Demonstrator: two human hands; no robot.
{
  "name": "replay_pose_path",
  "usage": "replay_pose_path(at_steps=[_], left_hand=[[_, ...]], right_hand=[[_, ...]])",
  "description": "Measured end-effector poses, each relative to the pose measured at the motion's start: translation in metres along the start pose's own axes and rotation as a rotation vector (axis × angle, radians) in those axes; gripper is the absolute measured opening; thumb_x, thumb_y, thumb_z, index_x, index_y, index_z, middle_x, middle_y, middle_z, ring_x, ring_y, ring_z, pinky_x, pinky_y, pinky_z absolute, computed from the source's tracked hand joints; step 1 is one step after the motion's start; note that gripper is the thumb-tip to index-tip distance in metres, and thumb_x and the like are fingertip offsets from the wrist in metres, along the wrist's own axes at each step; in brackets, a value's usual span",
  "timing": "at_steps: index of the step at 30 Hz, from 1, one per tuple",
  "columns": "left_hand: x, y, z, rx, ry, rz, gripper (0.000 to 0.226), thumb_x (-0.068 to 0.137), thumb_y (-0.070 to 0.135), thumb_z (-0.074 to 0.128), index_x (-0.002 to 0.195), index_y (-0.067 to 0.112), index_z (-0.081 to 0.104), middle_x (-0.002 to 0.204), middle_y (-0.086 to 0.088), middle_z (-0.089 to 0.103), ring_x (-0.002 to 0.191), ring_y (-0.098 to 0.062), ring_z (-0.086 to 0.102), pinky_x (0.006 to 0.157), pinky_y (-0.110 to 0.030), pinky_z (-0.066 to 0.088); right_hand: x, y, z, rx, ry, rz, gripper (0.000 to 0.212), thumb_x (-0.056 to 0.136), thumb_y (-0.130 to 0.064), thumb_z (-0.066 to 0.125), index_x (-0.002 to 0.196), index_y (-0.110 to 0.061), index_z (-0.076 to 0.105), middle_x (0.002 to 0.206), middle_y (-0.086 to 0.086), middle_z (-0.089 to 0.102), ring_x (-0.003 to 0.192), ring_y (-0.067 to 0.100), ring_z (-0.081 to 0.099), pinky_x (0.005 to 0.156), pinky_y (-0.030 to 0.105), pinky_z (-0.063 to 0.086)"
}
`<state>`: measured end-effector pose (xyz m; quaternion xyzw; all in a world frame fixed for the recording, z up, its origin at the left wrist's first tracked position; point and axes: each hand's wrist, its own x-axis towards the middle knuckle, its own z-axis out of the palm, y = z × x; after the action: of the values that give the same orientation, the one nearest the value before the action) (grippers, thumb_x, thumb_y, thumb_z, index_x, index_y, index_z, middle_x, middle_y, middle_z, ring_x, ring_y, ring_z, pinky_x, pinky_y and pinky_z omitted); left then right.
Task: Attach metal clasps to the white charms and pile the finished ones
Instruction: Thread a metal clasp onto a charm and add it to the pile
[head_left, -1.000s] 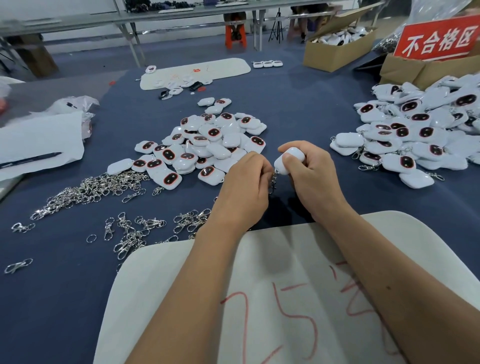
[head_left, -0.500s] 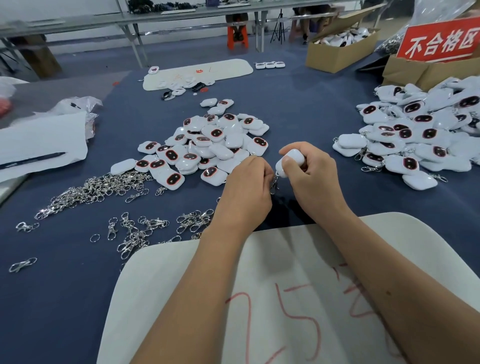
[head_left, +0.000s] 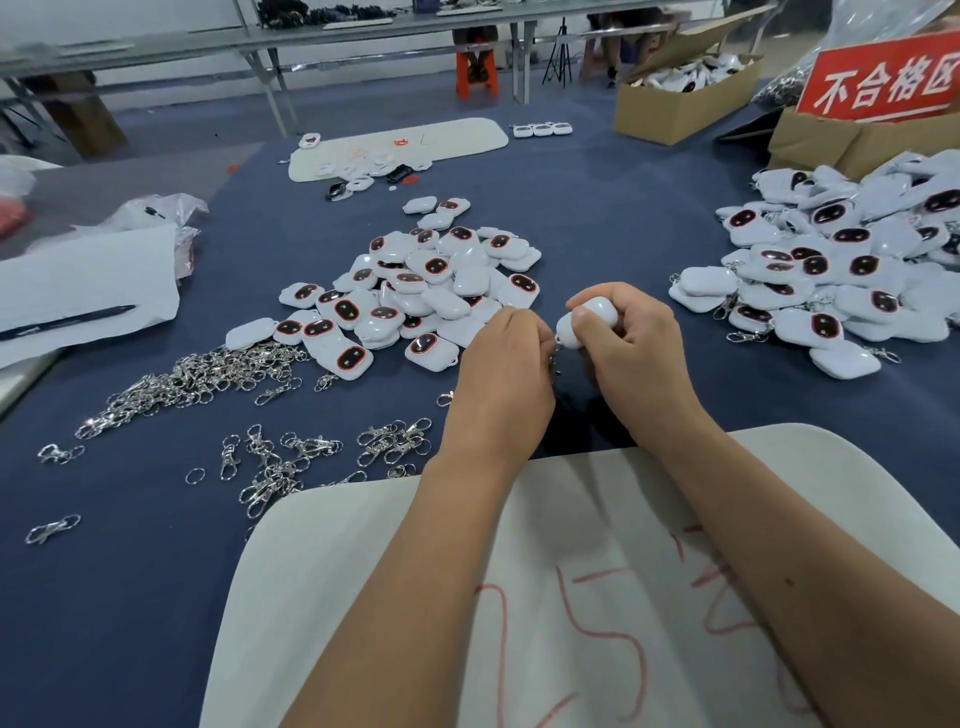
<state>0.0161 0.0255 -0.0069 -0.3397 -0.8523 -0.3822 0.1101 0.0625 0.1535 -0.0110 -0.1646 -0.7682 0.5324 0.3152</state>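
A white charm (head_left: 589, 319) is gripped in the right hand (head_left: 631, 353), just beside the left hand (head_left: 501, 374), whose curled fingers pinch a metal clasp (head_left: 555, 358) that is mostly hidden between the hands. On the blue worktop (head_left: 597, 208), loose clasps (head_left: 208, 374) lie left, unfinished charms (head_left: 415, 291) behind the hands, and the finished pile (head_left: 831, 270) right, cut off by the frame edge. "25" is written in red on the white board (head_left: 597, 597). A red sign (head_left: 883, 83) reads "不合格区".

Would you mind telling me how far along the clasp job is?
Done: a large pile of white charms with metal clasps lies at right. In hand: the right hand grips one white charm while the left hand works its clasp. Left: the middle pile of clasp-less charms.
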Motion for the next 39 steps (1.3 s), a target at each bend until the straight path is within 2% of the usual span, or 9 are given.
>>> replay_pose_path(at_steps=[4, 7, 14, 22, 28, 32, 34, 37, 39], left_hand=[[0.003, 0.000, -0.003, -0.160, 0.084, 0.091, 0.010, 0.097, 0.002, 0.058, 0.089, 0.006, 0.061, 0.092, -0.005, 0.058, 0.085, -0.022, 0.052, 0.076, -0.041, 0.045], [0.004, -0.001, -0.005, -0.234, 0.107, 0.175, 0.003, 0.093, 0.001, 0.065, 0.093, 0.004, 0.065, 0.096, -0.006, 0.062, 0.089, -0.023, 0.058, 0.076, -0.042, 0.050], [0.006, -0.007, -0.005, -0.214, 0.186, 0.240, 0.010, 0.089, -0.003, 0.067, 0.088, 0.007, 0.072, 0.083, -0.001, 0.068, 0.079, -0.021, 0.061, 0.072, -0.043, 0.050], [0.006, -0.008, -0.002, -0.298, 0.190, 0.131, 0.010, 0.088, 0.006, 0.069, 0.081, 0.013, 0.070, 0.071, 0.006, 0.066, 0.068, -0.018, 0.060, 0.065, -0.045, 0.050], [0.006, -0.009, -0.005, -0.231, 0.090, 0.085, 0.017, 0.084, -0.005, 0.062, 0.080, 0.009, 0.071, 0.073, 0.000, 0.070, 0.072, -0.023, 0.064, 0.068, -0.044, 0.052], [0.007, -0.012, -0.008, -0.061, -0.037, 0.102, 0.018, 0.086, -0.005, 0.057, 0.080, 0.007, 0.069, 0.075, -0.004, 0.069, 0.074, -0.028, 0.062, 0.068, -0.047, 0.050], [0.006, -0.011, -0.007, -0.082, -0.011, 0.061, 0.015, 0.088, -0.003, 0.062, 0.079, 0.008, 0.068, 0.074, -0.002, 0.069, 0.074, -0.025, 0.062, 0.070, -0.045, 0.051], [0.004, -0.002, -0.003, -0.403, 0.125, -0.112, 0.011, 0.089, 0.003, 0.071, 0.084, 0.012, 0.071, 0.077, 0.007, 0.071, 0.074, -0.010, 0.065, 0.070, -0.021, 0.052], [0.005, 0.005, 0.000, -0.604, 0.121, -0.218, 0.009, 0.089, 0.006, 0.074, 0.091, 0.013, 0.070, 0.085, 0.008, 0.073, 0.078, -0.003, 0.067, 0.073, -0.013, 0.050]], right_hand=[[0.001, -0.002, -0.005, 0.314, -0.039, 0.144, 0.014, 0.096, -0.008, 0.055, 0.095, -0.010, 0.068, 0.059, -0.009, 0.055, 0.047, 0.009, 0.044, 0.044, 0.019, 0.035], [0.002, -0.004, -0.008, 0.483, -0.086, 0.234, 0.017, 0.101, -0.008, 0.051, 0.097, -0.011, 0.067, 0.058, -0.003, 0.046, 0.044, 0.010, 0.033, 0.043, 0.019, 0.026], [0.003, -0.006, -0.010, 0.547, -0.145, 0.293, 0.018, 0.101, -0.008, 0.049, 0.097, -0.011, 0.066, 0.059, -0.003, 0.043, 0.045, 0.010, 0.028, 0.042, 0.019, 0.022], [0.003, -0.002, -0.008, 0.533, -0.122, 0.271, 0.012, 0.097, -0.012, 0.055, 0.094, -0.012, 0.066, 0.059, -0.002, 0.045, 0.046, 0.011, 0.029, 0.044, 0.019, 0.023], [-0.001, 0.000, -0.006, 0.434, -0.093, 0.156, 0.008, 0.095, -0.016, 0.060, 0.092, -0.010, 0.063, 0.059, -0.004, 0.054, 0.046, 0.011, 0.039, 0.044, 0.021, 0.031], [-0.004, 0.002, -0.003, 0.001, -0.034, -0.046, 0.007, 0.093, -0.020, 0.064, 0.088, -0.015, 0.064, 0.063, 0.000, 0.061, 0.055, 0.016, 0.048, 0.053, 0.031, 0.042], [-0.005, 0.002, -0.001, -0.051, -0.026, -0.084, 0.008, 0.095, -0.020, 0.066, 0.090, -0.015, 0.064, 0.065, 0.004, 0.063, 0.054, 0.014, 0.049, 0.053, 0.030, 0.043], [-0.001, 0.000, -0.004, 0.406, -0.093, 0.085, 0.009, 0.098, -0.021, 0.063, 0.096, -0.012, 0.064, 0.061, 0.002, 0.055, 0.045, 0.013, 0.041, 0.045, 0.022, 0.034], [0.001, 0.000, -0.008, 0.588, -0.135, 0.190, 0.011, 0.098, -0.023, 0.063, 0.100, -0.012, 0.066, 0.062, -0.001, 0.053, 0.044, 0.010, 0.038, 0.042, 0.018, 0.030]])
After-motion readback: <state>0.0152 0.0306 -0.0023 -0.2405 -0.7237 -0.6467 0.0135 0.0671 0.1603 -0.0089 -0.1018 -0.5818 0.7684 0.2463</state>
